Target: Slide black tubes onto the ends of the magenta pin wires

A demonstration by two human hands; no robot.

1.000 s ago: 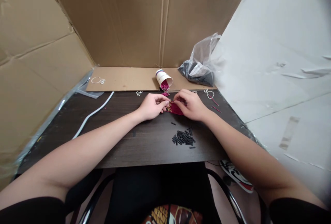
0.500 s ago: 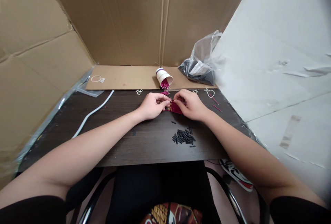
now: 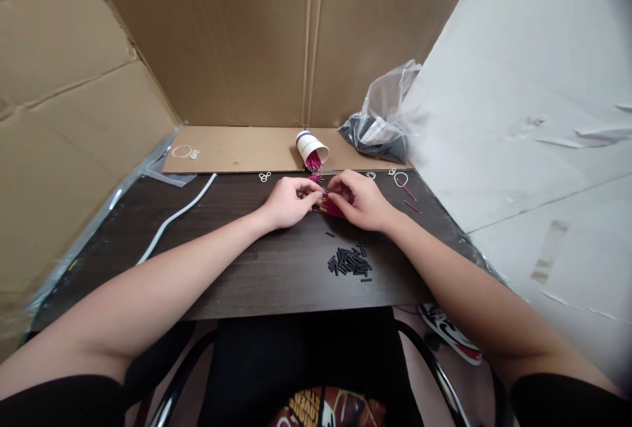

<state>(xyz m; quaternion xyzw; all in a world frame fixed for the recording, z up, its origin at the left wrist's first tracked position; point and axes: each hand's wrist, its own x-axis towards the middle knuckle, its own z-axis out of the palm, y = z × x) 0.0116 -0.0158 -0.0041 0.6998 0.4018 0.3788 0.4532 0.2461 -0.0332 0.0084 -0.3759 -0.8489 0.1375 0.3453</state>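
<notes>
Head view: a magenta wire bundle point(image 3: 330, 207) is seen lying on the dark table point(image 3: 237, 262), just in front of the tipped paper cup point(image 3: 311, 148). It is pinched by the fingertips of the left hand point(image 3: 289, 202) and, apparently, of the curled right hand point(image 3: 364, 202). Black sleeves point(image 3: 350, 262) are heaped well in front of the cup, and a plastic bag point(image 3: 382, 127) is noted to its right.
</notes>
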